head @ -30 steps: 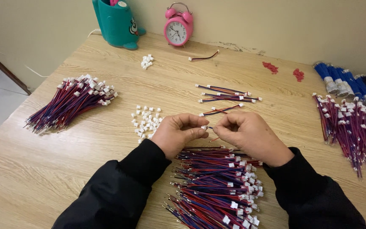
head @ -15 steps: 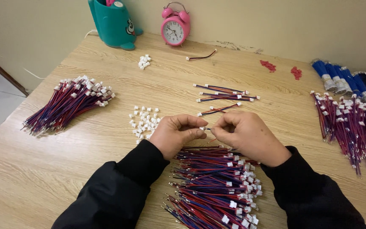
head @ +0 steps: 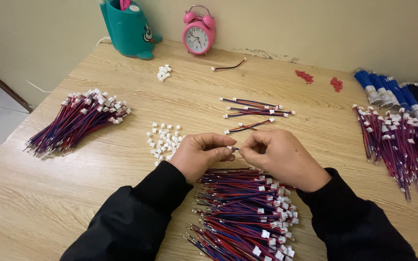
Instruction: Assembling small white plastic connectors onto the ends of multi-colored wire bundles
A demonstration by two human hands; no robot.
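I see both hands meet over the wooden desk [head: 49,203]. Left hand [head: 201,154] curled, thumb and forefinger pinching a small white connector [head: 231,148]. Right hand [head: 279,157] pinching the thin wire [head: 237,149] at the same spot, fingertips nearly touching the left. Just below the hands: heap of red-blue wires [head: 243,212]. Loose white connectors [head: 163,141] just left of the left hand. Pink alarm clock [head: 199,36] by the wall.
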